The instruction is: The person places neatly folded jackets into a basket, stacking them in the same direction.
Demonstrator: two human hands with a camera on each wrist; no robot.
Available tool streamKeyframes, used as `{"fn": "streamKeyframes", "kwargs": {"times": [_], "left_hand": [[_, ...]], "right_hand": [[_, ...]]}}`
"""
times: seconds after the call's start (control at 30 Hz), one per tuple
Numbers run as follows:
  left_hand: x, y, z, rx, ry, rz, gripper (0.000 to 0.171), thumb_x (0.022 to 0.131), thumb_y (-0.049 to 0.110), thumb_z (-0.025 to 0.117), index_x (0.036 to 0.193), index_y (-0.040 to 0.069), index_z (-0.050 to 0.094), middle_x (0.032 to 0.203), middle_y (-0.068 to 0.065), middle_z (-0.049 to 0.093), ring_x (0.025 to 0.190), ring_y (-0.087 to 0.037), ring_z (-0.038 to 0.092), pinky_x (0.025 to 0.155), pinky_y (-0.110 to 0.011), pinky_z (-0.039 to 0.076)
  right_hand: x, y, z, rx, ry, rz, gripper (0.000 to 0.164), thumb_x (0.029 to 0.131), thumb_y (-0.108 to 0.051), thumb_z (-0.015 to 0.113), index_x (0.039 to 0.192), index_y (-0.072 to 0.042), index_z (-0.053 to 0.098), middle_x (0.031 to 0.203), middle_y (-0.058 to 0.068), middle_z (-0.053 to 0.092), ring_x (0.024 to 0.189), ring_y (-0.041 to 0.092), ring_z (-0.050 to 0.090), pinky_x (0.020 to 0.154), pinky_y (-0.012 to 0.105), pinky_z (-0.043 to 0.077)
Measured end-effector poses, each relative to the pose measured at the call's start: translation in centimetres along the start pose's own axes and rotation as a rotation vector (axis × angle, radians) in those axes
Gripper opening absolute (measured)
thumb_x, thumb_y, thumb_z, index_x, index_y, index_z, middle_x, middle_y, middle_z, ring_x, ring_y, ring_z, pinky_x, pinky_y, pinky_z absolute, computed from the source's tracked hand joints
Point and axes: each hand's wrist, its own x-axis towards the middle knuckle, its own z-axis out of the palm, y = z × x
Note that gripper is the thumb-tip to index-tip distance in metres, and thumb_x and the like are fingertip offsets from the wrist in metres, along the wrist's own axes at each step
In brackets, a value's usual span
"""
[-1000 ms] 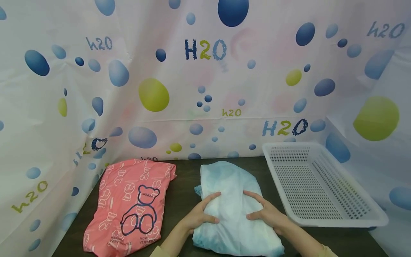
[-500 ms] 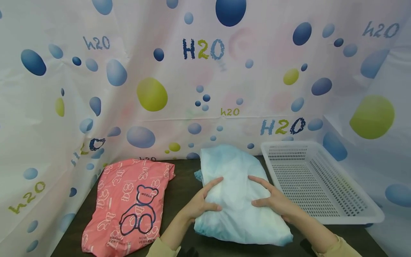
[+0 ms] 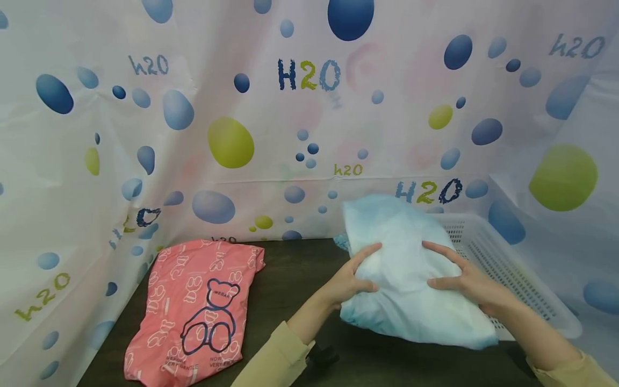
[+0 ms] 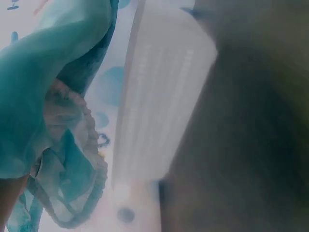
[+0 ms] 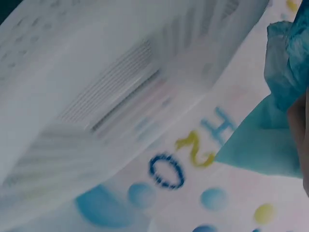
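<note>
Lifting the cloth (image 3: 401,285) up and rightward from the lower middle of the frame; now holding it right of centre, partly covering the basket (image 3: 512,279); seemingly being mid-carry, not setting down; gripping both sides with left hand (image 3: 347,284) and right hand (image 3: 474,284), pointing thumbs and forefingers inward on top.

Head cam's the farthest back, looking forward and down across the table (image 3: 290,290) to the curtain (image 3: 290,118). Left wrist cam is rolled sideways, right up by the blue cloth (image 3: 401,301), facing the basket's side (image 4: 159,92). Right wrist cam is tipped almost upside down, super close, peering into the basket. Head and right wrist both catch the same H2O lettering (image 3: 429,192).
</note>
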Motion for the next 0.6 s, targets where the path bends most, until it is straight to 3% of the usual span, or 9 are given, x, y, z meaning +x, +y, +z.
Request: {"fn": "streamKeyframes", "kwargs": {"times": [0.2, 0.33, 0.47, 0.6], "left_hand": [[5.7, -0.4, 3.3, -0.006, 0.01, 0.009, 0.084, 0.085, -0.007, 0.062, 0.151, 0.038, 0.034, 0.157, 0.018, 0.02, 0.145, -0.011, 0.015, 0.093, -0.025, 0.042], [8.9, -0.7, 5.5, -0.066, 0.03, -0.016, 0.088, 0.083, -0.01, 0.063, 0.148, 0.043, 0.036, 0.155, 0.022, 0.023, 0.143, -0.011, 0.021, 0.1, -0.028, 0.039], [11.3, -0.9, 7.9, -0.107, 0.083, -0.058, 0.088, 0.082, -0.012, 0.063, 0.146, 0.044, 0.04, 0.156, 0.017, 0.023, 0.143, -0.015, 0.023, 0.097, -0.029, 0.042], [12.8, -1.6, 10.4, -0.135, 0.177, -0.118, 0.085, 0.081, -0.011, 0.064, 0.141, 0.046, 0.046, 0.156, 0.01, 0.026, 0.143, -0.02, 0.024, 0.084, -0.028, 0.046]], "right_hand": [[-1.4, 0.7, -5.8, -0.133, 0.048, -0.03, 0.08, 0.096, -0.016, 0.062, 0.158, -0.034, 0.014, 0.158, 0.025, -0.009, 0.114, 0.031, 0.051, 0.076, 0.042, 0.055], [-2.0, 1.3, -9.3, -0.27, 0.082, -0.048, 0.08, 0.098, -0.016, 0.06, 0.158, -0.036, 0.011, 0.158, 0.026, -0.015, 0.125, 0.044, 0.033, 0.075, 0.037, 0.052], [-2.4, 1.6, -12.1, -0.35, 0.1, -0.008, 0.08, 0.098, -0.021, 0.06, 0.158, -0.036, 0.009, 0.157, 0.029, -0.014, 0.13, 0.056, 0.021, 0.079, 0.045, 0.049], [-2.6, 2.1, -13.7, -0.417, 0.129, 0.047, 0.082, 0.097, -0.026, 0.061, 0.158, -0.033, 0.007, 0.156, 0.032, -0.014, 0.131, 0.061, 0.013, 0.082, 0.055, 0.042]]}}
